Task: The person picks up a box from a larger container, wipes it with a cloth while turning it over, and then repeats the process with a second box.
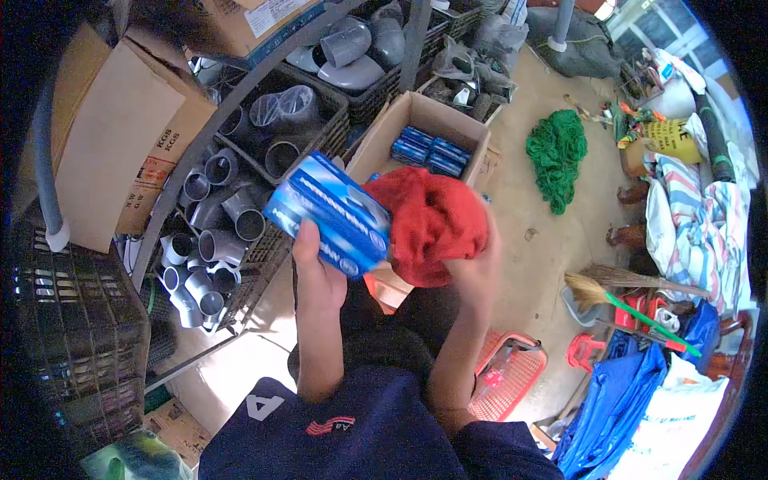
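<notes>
My left hand (318, 268) is closed around a blue and white printed box (332, 212), held tilted in front of my chest. Bunched in my right hand (478, 276) is a red cloth (428, 224), pressed close to the right end of the box. Motion blurs my right fingers a little. Beyond them an open cardboard carton (384, 136) has several small blue boxes (432, 150) inside, at its far end. The cloth and the held box hide the near part of the carton.
Black crates (300, 92) of grey pipe fittings (220, 244) fill the left side. A green net heap (556, 160) lies on the floor. To the right are a red basket (512, 376), a small red stool (585, 352), a broom (588, 292) and a blue tarp (612, 400).
</notes>
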### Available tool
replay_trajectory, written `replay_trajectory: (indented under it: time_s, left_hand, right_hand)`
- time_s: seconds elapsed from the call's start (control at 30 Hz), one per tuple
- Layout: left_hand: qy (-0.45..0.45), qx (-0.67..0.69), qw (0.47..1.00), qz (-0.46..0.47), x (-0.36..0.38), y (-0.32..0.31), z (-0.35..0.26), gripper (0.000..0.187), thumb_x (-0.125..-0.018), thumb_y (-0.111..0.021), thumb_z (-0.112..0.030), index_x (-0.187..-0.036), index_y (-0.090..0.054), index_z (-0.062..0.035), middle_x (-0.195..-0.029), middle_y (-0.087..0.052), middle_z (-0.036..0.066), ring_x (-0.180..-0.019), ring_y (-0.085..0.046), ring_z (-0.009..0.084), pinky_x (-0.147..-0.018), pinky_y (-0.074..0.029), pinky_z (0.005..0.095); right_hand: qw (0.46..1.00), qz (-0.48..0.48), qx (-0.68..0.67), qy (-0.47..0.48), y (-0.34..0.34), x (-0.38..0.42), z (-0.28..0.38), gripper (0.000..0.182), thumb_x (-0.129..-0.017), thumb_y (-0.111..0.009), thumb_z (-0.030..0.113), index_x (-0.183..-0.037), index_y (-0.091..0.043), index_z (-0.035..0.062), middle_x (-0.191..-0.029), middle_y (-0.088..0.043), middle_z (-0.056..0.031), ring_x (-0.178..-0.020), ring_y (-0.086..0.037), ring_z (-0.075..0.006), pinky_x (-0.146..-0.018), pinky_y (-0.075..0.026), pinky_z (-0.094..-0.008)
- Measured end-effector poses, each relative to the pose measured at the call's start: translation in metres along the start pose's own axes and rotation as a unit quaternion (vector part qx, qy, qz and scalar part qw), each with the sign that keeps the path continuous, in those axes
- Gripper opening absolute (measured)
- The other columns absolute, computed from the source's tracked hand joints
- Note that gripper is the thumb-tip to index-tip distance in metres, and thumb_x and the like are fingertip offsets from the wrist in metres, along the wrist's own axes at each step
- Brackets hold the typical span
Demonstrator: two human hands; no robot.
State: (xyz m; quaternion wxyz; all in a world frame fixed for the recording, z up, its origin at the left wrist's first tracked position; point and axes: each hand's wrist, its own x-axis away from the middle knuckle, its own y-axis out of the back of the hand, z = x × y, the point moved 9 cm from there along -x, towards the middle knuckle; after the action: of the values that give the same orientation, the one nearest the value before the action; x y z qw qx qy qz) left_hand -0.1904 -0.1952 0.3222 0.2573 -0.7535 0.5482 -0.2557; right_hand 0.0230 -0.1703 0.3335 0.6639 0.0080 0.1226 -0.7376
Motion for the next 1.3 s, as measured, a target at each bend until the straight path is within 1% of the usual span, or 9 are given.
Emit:
replay_trajectory:
  time_s: [0.23,0.5,0.57,0.8,0.9,1.03,1.07,1.17,1.3]
  left_hand:
    - [0.012,0.011,1.000,-0.011,-0.004,-0.008,0.004,0.060,-0.085,-0.052,-0.051,-0.125,-0.042,-0.0074,-0.121,-0.052,0.006,-0.111,-0.051,0.0223,-0.097,-0.039,0.0397]
    - [0.010,-0.027,1.000,-0.003,0.000,-0.008,0.011,0.060,-0.083,-0.055,-0.048,-0.125,-0.043,-0.0063,-0.119,-0.054,0.007,-0.111,-0.051,0.0227,-0.097,-0.038,0.0404]
    - [0.037,-0.060,0.997,0.027,0.002,-0.006,0.018,0.063,-0.082,-0.063,-0.030,-0.130,-0.034,-0.0022,-0.120,-0.050,0.008,-0.108,-0.051,0.0178,-0.093,-0.041,0.0343]
    - [0.036,-0.126,0.991,0.037,0.002,-0.003,0.021,0.059,-0.081,-0.063,-0.026,-0.129,-0.036,-0.0020,-0.116,-0.050,0.006,-0.102,-0.051,0.0137,-0.092,-0.041,0.0311]
    - [0.038,-0.094,0.995,0.016,0.000,-0.007,0.019,0.057,-0.084,-0.056,-0.036,-0.127,-0.039,-0.0027,-0.120,-0.051,0.008,-0.108,-0.051,0.0180,-0.094,-0.040,0.0347]
    - [0.021,-0.065,0.997,-0.037,-0.005,-0.004,0.010,0.058,-0.088,-0.045,-0.049,-0.124,-0.043,-0.0035,-0.122,-0.052,0.010,-0.113,-0.051,0.0223,-0.096,-0.040,0.0382]
    - [0.016,-0.047,0.998,-0.043,-0.006,-0.002,0.009,0.056,-0.089,-0.044,-0.048,-0.124,-0.043,-0.0039,-0.123,-0.052,0.010,-0.112,-0.051,0.0228,-0.096,-0.039,0.0383]
    - [0.016,-0.081,0.996,-0.035,-0.006,-0.002,0.007,0.057,-0.090,-0.043,-0.048,-0.126,-0.042,-0.0040,-0.123,-0.051,0.010,-0.113,-0.051,0.0230,-0.097,-0.039,0.0385]
    - [0.054,-0.090,0.994,-0.007,-0.003,0.000,0.017,0.056,-0.089,-0.047,-0.043,-0.128,-0.040,-0.0033,-0.124,-0.050,0.010,-0.114,-0.050,0.0225,-0.097,-0.039,0.0382]
  right_hand:
    - [0.997,0.071,0.025,0.030,-0.046,0.006,0.013,0.081,-0.052,-0.082,0.011,-0.123,-0.045,0.0012,-0.123,-0.052,-0.0118,-0.114,-0.049,-0.0209,-0.099,-0.036,-0.0351]
    - [0.998,-0.015,0.022,0.061,-0.038,0.007,0.028,0.073,-0.058,-0.069,0.006,-0.125,-0.042,0.0008,-0.123,-0.050,-0.0123,-0.116,-0.047,-0.0229,-0.100,-0.034,-0.0349]
    - [0.996,-0.064,0.008,0.066,-0.028,0.009,0.027,0.062,-0.069,-0.065,0.005,-0.126,-0.040,-0.0006,-0.122,-0.049,-0.0118,-0.116,-0.047,-0.0205,-0.099,-0.037,-0.0337]
    - [0.995,-0.069,0.013,0.069,-0.026,0.006,0.025,0.075,-0.060,-0.045,-0.002,-0.134,-0.032,0.0005,-0.131,-0.040,-0.0142,-0.122,-0.041,-0.0250,-0.102,-0.033,-0.0355]
    - [0.998,0.002,0.032,0.058,-0.042,0.005,0.032,0.078,-0.059,-0.046,-0.001,-0.136,-0.029,0.0009,-0.133,-0.039,-0.0145,-0.125,-0.038,-0.0260,-0.105,-0.029,-0.0362]
    - [0.995,0.076,-0.036,0.056,-0.061,0.008,0.034,0.087,-0.069,-0.064,0.025,-0.140,-0.021,0.0010,-0.139,-0.030,-0.0151,-0.129,-0.031,-0.0261,-0.107,-0.022,-0.0374]
    - [0.990,0.114,-0.061,0.061,-0.066,0.008,0.036,0.087,-0.066,-0.058,0.007,-0.141,-0.015,0.0028,-0.140,-0.026,-0.0173,-0.129,-0.032,-0.0272,-0.106,-0.025,-0.0372]
    - [0.980,0.118,-0.160,0.025,-0.077,0.011,0.036,0.088,-0.069,-0.065,0.011,-0.141,-0.014,0.0028,-0.139,-0.028,-0.0177,-0.128,-0.033,-0.0271,-0.106,-0.026,-0.0374]
    - [0.992,0.092,-0.088,0.025,-0.072,0.009,0.026,0.089,-0.068,-0.070,0.012,-0.140,-0.017,0.0034,-0.137,-0.030,-0.0176,-0.126,-0.035,-0.0267,-0.105,-0.028,-0.0372]
